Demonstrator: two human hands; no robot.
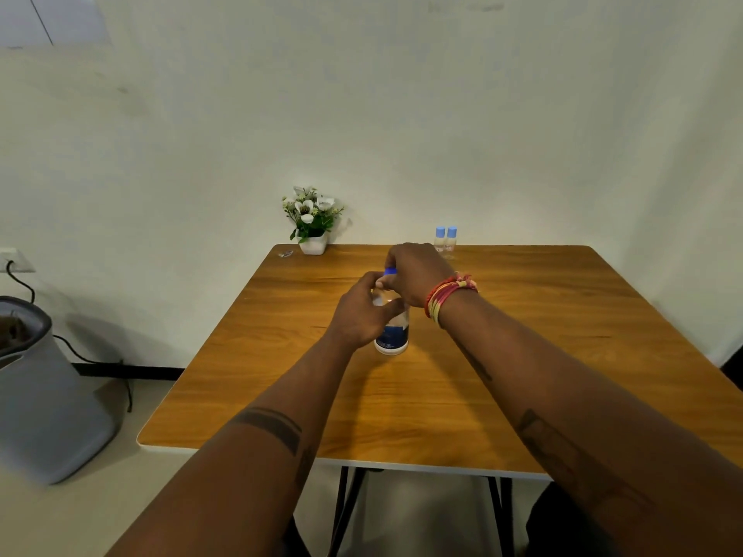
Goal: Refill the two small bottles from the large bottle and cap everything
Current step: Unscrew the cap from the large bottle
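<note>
The large clear bottle [393,335] with a dark blue label stands upright near the middle of the wooden table [522,355]. My left hand [362,311] grips its upper body. My right hand [416,275] curls over the top and pinches the blue cap [389,270]. Two small clear bottles with light blue caps stand side by side at the far edge: the left one [440,237] is partly hidden behind my right hand, the right one [451,241] shows more fully.
A white pot of white flowers [311,219] stands at the table's far left edge, with a small object [286,254] beside it. A grey bin [44,396] and a black cable [80,355] are on the floor to the left. The wall is close behind the table.
</note>
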